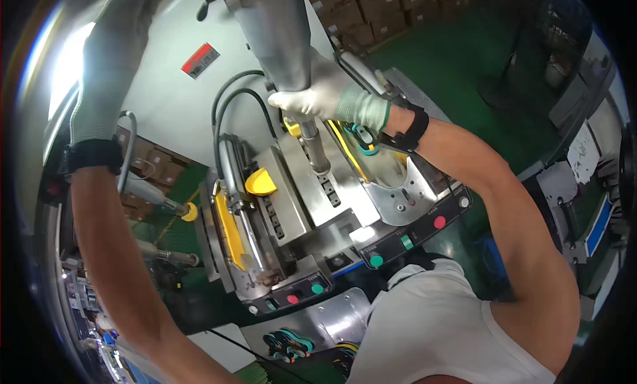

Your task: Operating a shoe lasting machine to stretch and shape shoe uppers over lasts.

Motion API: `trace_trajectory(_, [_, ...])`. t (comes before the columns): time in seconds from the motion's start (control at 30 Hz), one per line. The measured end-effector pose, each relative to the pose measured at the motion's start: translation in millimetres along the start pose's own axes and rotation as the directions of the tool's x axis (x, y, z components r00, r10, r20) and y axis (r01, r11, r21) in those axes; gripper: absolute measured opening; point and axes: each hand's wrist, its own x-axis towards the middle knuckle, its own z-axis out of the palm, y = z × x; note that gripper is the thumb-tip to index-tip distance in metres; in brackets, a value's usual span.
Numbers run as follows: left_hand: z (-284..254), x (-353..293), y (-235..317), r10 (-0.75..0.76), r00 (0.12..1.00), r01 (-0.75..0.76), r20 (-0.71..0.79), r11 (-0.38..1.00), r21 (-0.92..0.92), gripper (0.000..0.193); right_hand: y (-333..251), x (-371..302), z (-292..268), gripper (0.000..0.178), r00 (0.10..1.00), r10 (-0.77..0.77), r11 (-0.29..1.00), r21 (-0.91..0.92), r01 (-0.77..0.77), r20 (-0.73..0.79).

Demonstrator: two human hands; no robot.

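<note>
My right hand (317, 95), in a white knit glove, wraps the lower end of a thick grey metal column (275, 36). Its thumb points left across the column; the other fingers are mostly hidden. Below it, a shiny steel rod (314, 145) reaches down to a machine's steel plate (332, 205). Just beyond my right wrist lies a shoe (363, 138) with teal and black parts, in the right station. My left hand (119, 36), gloved too, is raised at the upper left against the white machine housing (172, 85); its fingers are blurred and cut off by the top edge.
Yellow pads (261, 182) and a steel cylinder (247, 228) occupy the left station. Control panels with a red button (439, 222) and a green button (376, 260) line the front. Several shoes (288, 344) sit on a low shelf. Cardboard boxes (378, 12) are stacked behind.
</note>
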Motion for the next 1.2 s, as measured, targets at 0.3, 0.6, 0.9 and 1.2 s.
trace_trajectory(0.3, [104.8,-71.8,-103.2,-0.153,0.982,0.185,0.115,0.912,-0.366,0.036,3.6,26.4,1.8,0.061,0.975,-0.210,0.943,-0.277,0.182,-0.073])
trace_trajectory(0.6, [-28.4,-51.1,2.3,-0.333,0.890,0.453,0.310,0.716,-0.531,0.037,12.7,34.9,-4.7,0.056,0.970,-0.203,0.956,-0.244,0.165,-0.137])
trace_trajectory(0.9, [-246.2,-98.3,211.6,-0.311,0.807,0.551,0.502,0.702,-0.451,0.049,13.4,34.6,5.4,0.053,0.939,-0.329,0.924,-0.240,0.298,-0.102])
trace_trajectory(1.2, [-372.5,-224.0,335.3,-0.415,0.282,0.956,0.865,0.200,-0.216,0.042,-8.2,-3.4,24.4,0.050,0.979,-0.202,0.935,0.291,0.203,-0.035])
